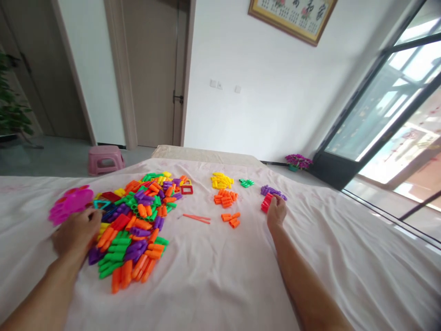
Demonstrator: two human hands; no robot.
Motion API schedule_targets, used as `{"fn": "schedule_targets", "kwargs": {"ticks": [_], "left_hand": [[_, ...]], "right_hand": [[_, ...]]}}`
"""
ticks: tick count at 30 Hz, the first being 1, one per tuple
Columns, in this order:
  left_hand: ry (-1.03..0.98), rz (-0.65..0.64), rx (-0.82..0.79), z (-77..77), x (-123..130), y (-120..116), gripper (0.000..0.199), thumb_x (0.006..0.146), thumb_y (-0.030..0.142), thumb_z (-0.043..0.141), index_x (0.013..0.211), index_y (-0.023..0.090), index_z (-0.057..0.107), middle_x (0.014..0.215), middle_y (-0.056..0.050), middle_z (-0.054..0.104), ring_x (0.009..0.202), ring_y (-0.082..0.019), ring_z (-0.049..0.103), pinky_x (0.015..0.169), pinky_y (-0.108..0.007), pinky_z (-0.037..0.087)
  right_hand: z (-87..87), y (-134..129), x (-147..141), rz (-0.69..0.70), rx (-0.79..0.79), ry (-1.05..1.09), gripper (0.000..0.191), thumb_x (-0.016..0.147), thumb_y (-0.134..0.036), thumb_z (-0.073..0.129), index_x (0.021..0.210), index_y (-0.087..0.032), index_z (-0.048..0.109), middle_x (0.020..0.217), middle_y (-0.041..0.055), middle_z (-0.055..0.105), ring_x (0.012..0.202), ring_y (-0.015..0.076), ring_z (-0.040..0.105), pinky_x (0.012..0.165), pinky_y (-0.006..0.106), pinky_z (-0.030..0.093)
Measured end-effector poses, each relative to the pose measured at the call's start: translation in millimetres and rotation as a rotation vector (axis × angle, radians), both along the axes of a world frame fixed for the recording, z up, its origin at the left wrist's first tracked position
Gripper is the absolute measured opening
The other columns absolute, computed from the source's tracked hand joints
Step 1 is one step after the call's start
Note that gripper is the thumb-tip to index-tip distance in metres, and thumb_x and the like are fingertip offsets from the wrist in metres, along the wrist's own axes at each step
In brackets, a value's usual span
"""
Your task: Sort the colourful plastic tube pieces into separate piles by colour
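A large mixed pile of plastic building pieces (139, 225) in orange, green, purple, yellow and red lies on the left of the cloth. My left hand (77, 230) is at the pile's left edge, fingers curled, beside a flat magenta piece (74, 204); whatever is in its fingers is hidden. On the right, my right hand (276, 212) has its fingers closed at a small group of red plastic pieces (266, 202), gripping one of them. Just behind these are purple pieces (272, 191). Sorted apart in the middle are yellow pieces (221, 180), green pieces (246, 183) and orange pieces (225, 198).
Thin orange sticks (196, 218) and a few orange pieces (231, 219) lie mid-table on the pale cloth (213, 276). A red square frame (187, 190) sits by the pile. Beyond the table are a pink stool (105, 160) and potted flowers (298, 161).
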State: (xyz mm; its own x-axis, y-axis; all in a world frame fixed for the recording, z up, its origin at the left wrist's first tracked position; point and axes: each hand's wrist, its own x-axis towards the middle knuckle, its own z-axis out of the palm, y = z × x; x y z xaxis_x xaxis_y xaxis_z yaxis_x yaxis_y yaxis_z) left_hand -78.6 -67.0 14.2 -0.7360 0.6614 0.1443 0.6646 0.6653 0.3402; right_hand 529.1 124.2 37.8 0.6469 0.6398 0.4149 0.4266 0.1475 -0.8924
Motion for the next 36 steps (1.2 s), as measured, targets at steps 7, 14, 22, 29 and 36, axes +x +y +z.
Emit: {"fn": "schedule_targets", "kwargs": {"ticks": [7,14,22,29,36], "left_hand": [[0.003,0.001,-0.021,5.2,5.2,-1.7,0.061,0.093,0.055,0.025,0.122,0.023,0.067,0.122,-0.014,0.068,0.095,-0.031,0.065,0.078,-0.039,0.048],[-0.025,-0.006,0.002,6.3,5.6,-3.0,0.061,0.093,0.055,0.026,0.122,0.021,0.068,0.118,-0.015,0.069,0.097,-0.031,0.064,0.078,-0.039,0.047],[-0.009,-0.006,0.085,2.8,7.0,-2.2,0.053,0.095,0.052,0.030,0.114,0.024,0.071,0.118,-0.014,0.069,0.102,-0.032,0.063,0.080,-0.041,0.047],[0.009,0.007,0.096,2.2,8.9,-2.1,0.051,0.094,0.050,0.032,0.113,0.025,0.072,0.115,-0.013,0.070,0.100,-0.031,0.064,0.078,-0.039,0.046],[0.020,-0.010,0.068,6.8,10.7,-4.1,0.050,0.094,0.047,0.031,0.110,0.025,0.072,0.110,-0.013,0.071,0.098,-0.031,0.064,0.075,-0.039,0.046]], "right_hand": [[-11.7,-8.4,58.4,-0.310,-0.325,-0.073,0.037,0.085,-0.036,0.045,0.105,-0.021,0.072,0.092,0.0130,0.069,0.092,0.0291,0.061,0.085,0.045,0.046],[-12.5,-8.1,57.0,-0.348,-0.377,-0.095,0.031,0.081,-0.033,0.048,0.090,-0.024,0.076,0.100,0.0144,0.066,0.104,0.0336,0.057,0.092,0.052,0.042],[3.5,-24.5,-32.9,0.133,0.085,-0.523,0.035,0.087,-0.036,0.046,0.103,-0.019,0.072,0.104,0.0126,0.069,0.103,0.0284,0.057,0.093,0.046,0.044],[18.1,-91.8,-222.8,1.230,0.230,-0.748,0.026,0.094,-0.017,0.051,0.108,-0.025,0.071,0.106,0.0068,0.071,0.101,0.0195,0.063,0.091,0.035,0.051],[11.7,-102.9,-306.2,1.434,0.212,-1.061,0.035,0.094,-0.016,0.057,0.126,-0.027,0.065,0.121,0.0048,0.067,0.111,0.0189,0.060,0.097,0.032,0.047]]}}
